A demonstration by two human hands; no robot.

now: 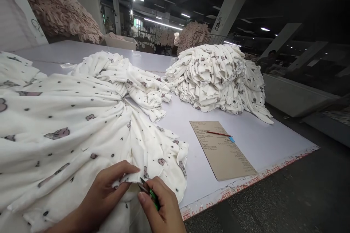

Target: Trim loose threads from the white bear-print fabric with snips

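A white printed garment (68, 131) with small bear and heart motifs lies spread on the white table (262, 142) in front of me. My left hand (106, 193) pinches a fold of its hem near the front edge. My right hand (161, 207) is closed around small green-handled thread snips (150, 191), whose metal tips touch the pinched fabric.
A heap of the same printed garments (218, 78) sits at the far right of the table, a smaller bunch (128, 80) in the middle. A brown paper sheet (222, 151) with a red pencil (218, 134) lies near the table's front edge. Pink fabric piles stand behind.
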